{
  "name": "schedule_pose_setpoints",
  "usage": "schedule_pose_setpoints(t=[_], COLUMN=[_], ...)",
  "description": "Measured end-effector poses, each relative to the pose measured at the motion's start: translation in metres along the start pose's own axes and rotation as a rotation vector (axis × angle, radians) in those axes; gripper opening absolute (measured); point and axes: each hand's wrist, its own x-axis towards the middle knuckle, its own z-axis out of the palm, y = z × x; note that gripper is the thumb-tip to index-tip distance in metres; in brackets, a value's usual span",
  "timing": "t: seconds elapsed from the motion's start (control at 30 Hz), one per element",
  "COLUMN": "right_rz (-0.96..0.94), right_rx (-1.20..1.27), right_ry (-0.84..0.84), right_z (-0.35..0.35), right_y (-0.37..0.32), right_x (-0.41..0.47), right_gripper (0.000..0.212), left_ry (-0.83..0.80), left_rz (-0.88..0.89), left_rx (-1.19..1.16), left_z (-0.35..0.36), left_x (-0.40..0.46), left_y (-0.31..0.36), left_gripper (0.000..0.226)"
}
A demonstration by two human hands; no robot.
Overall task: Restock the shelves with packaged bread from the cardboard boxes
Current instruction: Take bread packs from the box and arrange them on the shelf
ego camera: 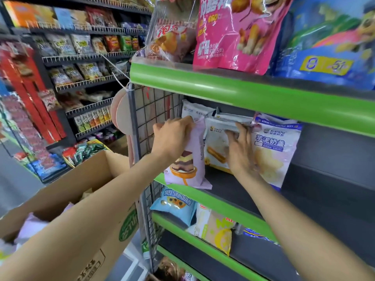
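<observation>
My left hand (172,136) grips the top of a pale purple cake-bread pack (191,163) that stands upright at the left end of the middle shelf (229,207). My right hand (239,151) lies with straight fingers against a white bread pack (216,147) beside it, pressing it toward a white-and-purple pack (276,151) on the right. More white packs (194,110) stand behind. The open cardboard box (85,199) sits at lower left under my left forearm, with pale packs inside.
A wire grid panel (146,122) closes the shelf's left end. The green-edged upper shelf (243,92) carries large pink and blue bags. Lower shelves hold blue and yellow packs (176,205). Dark snack shelving (81,57) stands across the aisle at left.
</observation>
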Motion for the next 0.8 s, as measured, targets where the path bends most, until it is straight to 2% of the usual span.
schedule_pose_setpoints(t=[0.07,0.13,0.17,0.2,0.23,0.3,0.4,0.5,0.6,0.7,0.8], right_rz=[0.092,0.152,0.151,0.153,0.187,0.330,0.499,0.677,0.728,0.703,0.694], right_rx=[0.527,0.976,1.030,1.007,0.970,0.948,0.988,1.046,0.951,0.796,0.749], right_ry=[-0.004,-0.240,-0.367,-0.439,-0.428,-0.267,-0.109,0.085,0.312,0.332,0.285], right_z=[-0.019,-0.050,-0.062,-0.069,-0.075,-0.082,-0.097,-0.113,-0.126,-0.124,-0.103], right_y=[-0.010,-0.020,-0.024,-0.024,-0.022,-0.011,0.025,0.078,0.136,0.189,0.230], right_x=[-0.010,-0.030,-0.042,-0.052,-0.061,-0.076,-0.099,-0.117,-0.119,-0.106,-0.081], right_gripper=[0.038,0.034,0.038,0.045,0.053,0.061,0.051,0.043,0.033,0.031,0.030], left_ry=[-0.015,-0.028,-0.028,-0.031,-0.042,-0.089,-0.184,-0.240,-0.264,-0.279,-0.273], left_rz=[0.030,0.071,0.101,0.136,0.175,0.268,0.314,0.280,0.312,0.366,0.351], left_rx=[-0.010,-0.035,-0.055,-0.081,-0.105,-0.153,-0.270,-0.294,-0.076,0.243,0.420], left_z=[-0.005,-0.010,-0.011,-0.012,-0.011,-0.004,0.009,0.028,0.056,0.088,0.115], left_x=[-0.002,-0.005,-0.006,-0.008,-0.010,-0.016,-0.025,-0.027,-0.022,-0.009,0.006], left_y=[0.006,0.018,0.027,0.037,0.049,0.078,0.120,0.146,0.166,0.186,0.197], left_gripper=[0.018,0.019,0.020,0.020,0.021,0.023,0.030,0.048,0.078,0.111,0.125])
